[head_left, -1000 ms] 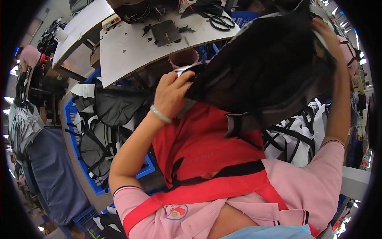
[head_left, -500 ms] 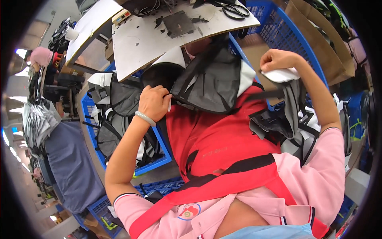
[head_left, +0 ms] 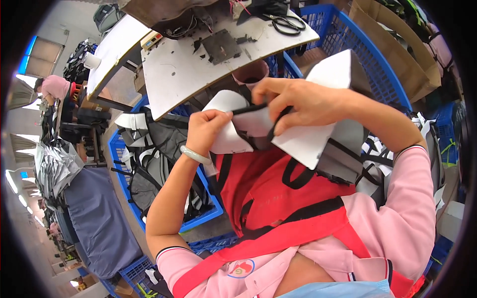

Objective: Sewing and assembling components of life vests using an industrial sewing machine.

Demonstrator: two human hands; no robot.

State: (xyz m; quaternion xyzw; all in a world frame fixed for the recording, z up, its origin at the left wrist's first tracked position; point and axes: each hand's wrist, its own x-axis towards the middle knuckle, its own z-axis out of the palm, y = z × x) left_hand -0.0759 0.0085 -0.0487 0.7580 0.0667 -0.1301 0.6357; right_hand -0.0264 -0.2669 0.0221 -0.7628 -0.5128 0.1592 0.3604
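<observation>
My left hand pinches the end of a black strap, beside a curved white-backed fabric panel. To its right, my right hand curls its fingers around the black strap, which shows between them; its fingertips are smeared by motion. Under and behind that hand spreads a stiff white panel joined to grey fabric. A black strap loop hangs from it over my red apron. The work is held above my lap, and the panels hide part of the strap.
A white worktable stands ahead, with black scissors and a dark metal plate. Blue crates hold grey and black fabric pieces at my left; another blue crate stands far right, beside a brown paper bag. A person is far left.
My right hand has swung inward from the right with the white and grey piece, toward my left hand. The grey piece before my left hand has given way to white-backed panels.
</observation>
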